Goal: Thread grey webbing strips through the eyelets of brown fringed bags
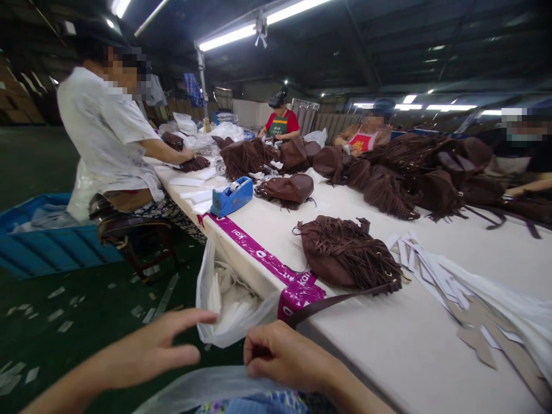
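My left hand (150, 348) is held out over the floor at the lower left, fingers and thumb apart, with nothing in it. Near the table's corner, my right hand (287, 352) is closed, its thumb against curled fingers. The edge of a translucent plastic bag (207, 384) runs across my lap up to those fingers and seems pinched there. Just beyond both hands, an open plastic bag (206, 302) with white material inside hangs at the table's edge. A brown fringed handbag (340, 253) lies on the table, its strap (321, 305) trailing over the near edge.
The white table (371, 345) has purple tape along its edge. On it are a blue tape dispenser (233, 195), heaped brown bags (397, 172), and paper strips (426, 267). A co-worker (107, 126) handles a bag at the left, beside a blue bin (56, 253). Other people sit farther back.
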Available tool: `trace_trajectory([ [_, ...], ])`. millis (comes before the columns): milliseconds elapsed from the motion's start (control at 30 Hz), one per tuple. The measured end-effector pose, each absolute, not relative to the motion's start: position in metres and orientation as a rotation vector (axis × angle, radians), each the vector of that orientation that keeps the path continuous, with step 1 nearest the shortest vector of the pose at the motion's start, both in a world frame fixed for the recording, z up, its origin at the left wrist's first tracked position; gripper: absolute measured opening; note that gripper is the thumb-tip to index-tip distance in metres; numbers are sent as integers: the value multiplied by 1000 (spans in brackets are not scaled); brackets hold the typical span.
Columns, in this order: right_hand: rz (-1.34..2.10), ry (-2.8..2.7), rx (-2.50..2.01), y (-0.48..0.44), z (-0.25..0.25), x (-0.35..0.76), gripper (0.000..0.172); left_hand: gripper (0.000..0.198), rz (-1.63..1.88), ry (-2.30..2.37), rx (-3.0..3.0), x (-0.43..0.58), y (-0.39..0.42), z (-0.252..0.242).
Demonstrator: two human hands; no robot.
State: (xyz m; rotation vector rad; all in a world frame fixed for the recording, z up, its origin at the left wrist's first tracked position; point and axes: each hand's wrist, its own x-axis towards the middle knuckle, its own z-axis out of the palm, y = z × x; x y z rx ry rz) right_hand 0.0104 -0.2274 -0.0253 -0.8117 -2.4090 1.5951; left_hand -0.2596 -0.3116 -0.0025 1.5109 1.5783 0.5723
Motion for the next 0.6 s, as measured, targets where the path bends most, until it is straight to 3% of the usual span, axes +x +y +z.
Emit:
trace_trajectory([
  [100,1494,-2369,-838,-232,-22,13,10,32,371,1216,1391,-185,-300,-23],
  [200,1512,-2339,-1026,-233,-26,37,21,13,366,1259,1343,-154,-291,-39],
  [267,1544,-2285,-1205,-233,-33,56,16,6,422,1336,1366,-157,-288,-46],
  [333,1596,-2143,-1286,-233,-42,70,6,6,416,1329,1329,-165,-286,-49],
  [467,1743,-1773,-1112,-236,-59,75,27,7,307,1210,1254,-171,-287,-49],
  [600,1720,-1753,-1157,-244,-68,61,30,24,406,1177,1370,-154,-286,-45],
])
